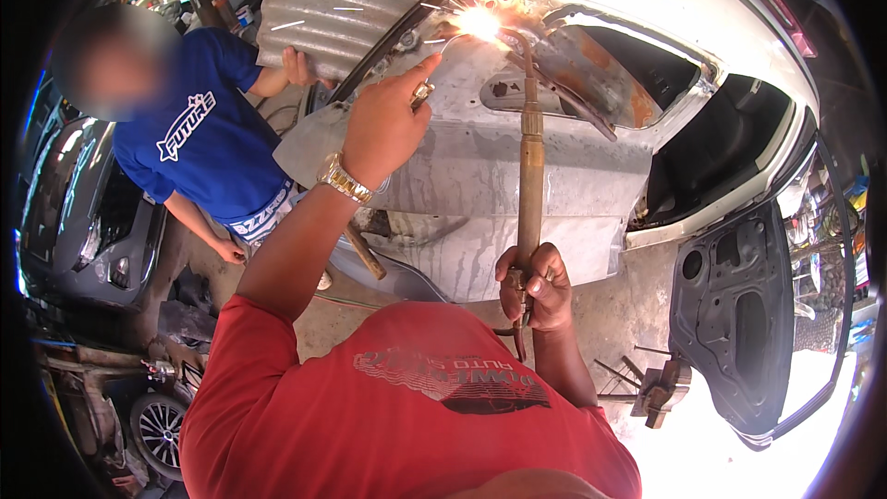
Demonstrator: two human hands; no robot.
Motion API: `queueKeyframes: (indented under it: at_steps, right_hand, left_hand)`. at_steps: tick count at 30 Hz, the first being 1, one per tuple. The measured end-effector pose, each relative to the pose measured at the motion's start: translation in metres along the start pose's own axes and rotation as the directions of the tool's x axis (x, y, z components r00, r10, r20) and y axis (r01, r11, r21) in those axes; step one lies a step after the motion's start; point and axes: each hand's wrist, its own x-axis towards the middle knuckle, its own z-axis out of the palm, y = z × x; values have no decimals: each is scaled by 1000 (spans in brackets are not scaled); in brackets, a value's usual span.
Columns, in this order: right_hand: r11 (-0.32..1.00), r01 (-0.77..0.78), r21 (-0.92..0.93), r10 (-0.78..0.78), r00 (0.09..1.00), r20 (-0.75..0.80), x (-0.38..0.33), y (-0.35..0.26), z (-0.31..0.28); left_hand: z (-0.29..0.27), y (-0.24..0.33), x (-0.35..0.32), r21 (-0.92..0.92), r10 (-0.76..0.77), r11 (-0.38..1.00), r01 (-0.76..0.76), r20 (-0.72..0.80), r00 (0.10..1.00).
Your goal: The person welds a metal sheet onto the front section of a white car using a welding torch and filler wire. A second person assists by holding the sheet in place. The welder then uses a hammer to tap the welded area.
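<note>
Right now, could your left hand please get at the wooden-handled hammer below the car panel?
Probably yes, after a move: the left hand is raised against the car panel, holding a thin rod, while the hammer lies below the forearm with nothing covering its handle.

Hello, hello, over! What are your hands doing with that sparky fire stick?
Right hand grips the brass torch, flame sparking on the bare car panel. Left hand feeds a thin rod to the flame. Helper's hand holds a metal sheet close by.

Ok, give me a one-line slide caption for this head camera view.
Right hand grips a brass torch sparking on a bare car body panel; left hand raised beside the flame.
</note>
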Motion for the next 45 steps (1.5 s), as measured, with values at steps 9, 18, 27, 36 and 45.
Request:
queueKeyframes:
  at_steps: [9, 18, 27, 36, 45]
  right_hand:
    - [1000, -4, -12, 4, 1000, 4, 2, 1, 0]
    - [999, -2, -33, 2, 1000, -9, 3, 2, -1]
    - [999, 7, -33, -8, 1000, -19, 2, 0, 0]
    - [1000, 10, -14, -10, 1000, 2, 1, 0, -2]
    - [1000, 2, -7, -2, 1000, 2, 1, 1, -3]
  left_hand:
    - [0, -1, 0, -23, -5, 1000, 5, 2, 1000]
    - [0, -1, 1, -19, -20, 1000, 20, 16, 1000]
    - [0, 1, 3, 1, 1, 1000, -1, 11, 1000]
    - [2, 2, 4, -11, -2, 1000, 2, 8, 1000]
    - [4, 0, 4, 10, 6, 1000, -6, 2, 1000]
